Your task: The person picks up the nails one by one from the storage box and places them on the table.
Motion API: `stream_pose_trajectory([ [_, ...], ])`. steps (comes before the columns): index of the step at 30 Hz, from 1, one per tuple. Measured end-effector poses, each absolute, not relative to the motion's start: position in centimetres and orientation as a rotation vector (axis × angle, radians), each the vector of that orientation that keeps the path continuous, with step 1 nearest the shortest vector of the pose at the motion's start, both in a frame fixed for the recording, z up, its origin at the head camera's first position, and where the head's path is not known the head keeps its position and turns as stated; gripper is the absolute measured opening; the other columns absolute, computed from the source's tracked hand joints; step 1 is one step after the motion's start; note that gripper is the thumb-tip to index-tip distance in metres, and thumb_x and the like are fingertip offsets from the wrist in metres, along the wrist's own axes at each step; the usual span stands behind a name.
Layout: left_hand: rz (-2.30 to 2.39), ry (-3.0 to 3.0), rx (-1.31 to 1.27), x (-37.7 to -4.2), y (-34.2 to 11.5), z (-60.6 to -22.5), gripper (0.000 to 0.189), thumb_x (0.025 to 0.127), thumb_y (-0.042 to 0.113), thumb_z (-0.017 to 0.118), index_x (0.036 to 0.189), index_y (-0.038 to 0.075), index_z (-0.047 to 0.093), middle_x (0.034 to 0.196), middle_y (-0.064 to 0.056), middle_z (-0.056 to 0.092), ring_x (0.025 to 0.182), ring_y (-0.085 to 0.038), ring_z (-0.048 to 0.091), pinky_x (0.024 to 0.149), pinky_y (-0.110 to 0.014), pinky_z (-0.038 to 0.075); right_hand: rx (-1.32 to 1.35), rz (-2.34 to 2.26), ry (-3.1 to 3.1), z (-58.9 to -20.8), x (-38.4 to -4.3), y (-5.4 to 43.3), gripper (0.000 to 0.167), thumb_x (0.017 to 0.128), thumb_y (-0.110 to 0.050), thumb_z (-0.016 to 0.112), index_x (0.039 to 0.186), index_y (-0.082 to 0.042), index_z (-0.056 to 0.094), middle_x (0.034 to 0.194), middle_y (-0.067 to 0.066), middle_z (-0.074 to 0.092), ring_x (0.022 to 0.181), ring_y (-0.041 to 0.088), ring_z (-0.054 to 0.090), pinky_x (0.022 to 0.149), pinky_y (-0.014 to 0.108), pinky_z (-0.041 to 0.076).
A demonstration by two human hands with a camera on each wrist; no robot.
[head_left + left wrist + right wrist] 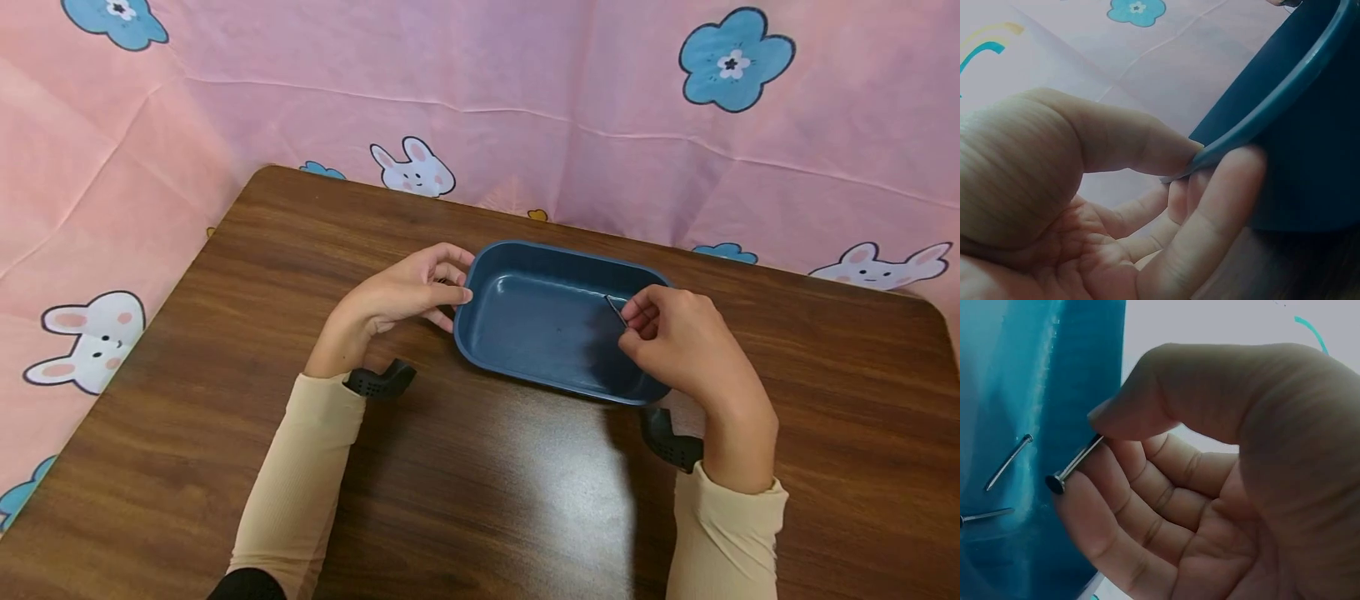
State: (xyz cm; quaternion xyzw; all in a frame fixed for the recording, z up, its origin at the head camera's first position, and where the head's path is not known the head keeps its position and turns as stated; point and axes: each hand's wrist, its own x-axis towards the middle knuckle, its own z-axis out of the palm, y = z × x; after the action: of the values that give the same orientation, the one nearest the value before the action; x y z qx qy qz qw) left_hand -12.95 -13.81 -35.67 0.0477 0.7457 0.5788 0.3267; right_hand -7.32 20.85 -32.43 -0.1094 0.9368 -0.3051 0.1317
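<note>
A dark blue rectangular tub (525, 321) with rounded corners sits on the table. At its left end, my left hand (408, 287) pinches the rim (1285, 87), thumb on top and fingertips against the outer wall. My right hand (678, 346) is over the tub's right end and holds a metal nail (1079, 460) between thumb and fingers, its flat head sticking out past the fingertips. Inside the tub, the right wrist view shows a second nail (1009, 462) and a third nail (988, 515); in the head view the right hand hides that area.
The tub stands on a brown wood-grain table (480, 475), towards its back edge. Behind and to the left hangs a pink cloth (525, 50) printed with rabbits and blue flowers. A black wrist mount (382, 381) juts from the left cuff, another black mount (671, 442) from the right.
</note>
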Motion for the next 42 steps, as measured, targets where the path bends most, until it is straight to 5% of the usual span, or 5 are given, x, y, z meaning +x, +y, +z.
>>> stream_pose_trajectory([
  [42, 1.538, 1.93, 0.129, -13.0, -13.8, -35.6, 0.055, 0.102, 0.008, 0.063, 0.151, 0.004, 0.039, 0.124, -0.019, 0.056, 0.104, -0.028, 0.065, 0.077, -0.042, 0.067, -0.287, -0.952, 2.769, -32.5, -7.4, 22.2, 0.015, 0.09, -0.012, 0.073, 0.102, -0.007, 0.066, 0.091, 0.009, 0.072, 0.084, 0.02, 0.066, 0.07, 0.025, 0.051],
])
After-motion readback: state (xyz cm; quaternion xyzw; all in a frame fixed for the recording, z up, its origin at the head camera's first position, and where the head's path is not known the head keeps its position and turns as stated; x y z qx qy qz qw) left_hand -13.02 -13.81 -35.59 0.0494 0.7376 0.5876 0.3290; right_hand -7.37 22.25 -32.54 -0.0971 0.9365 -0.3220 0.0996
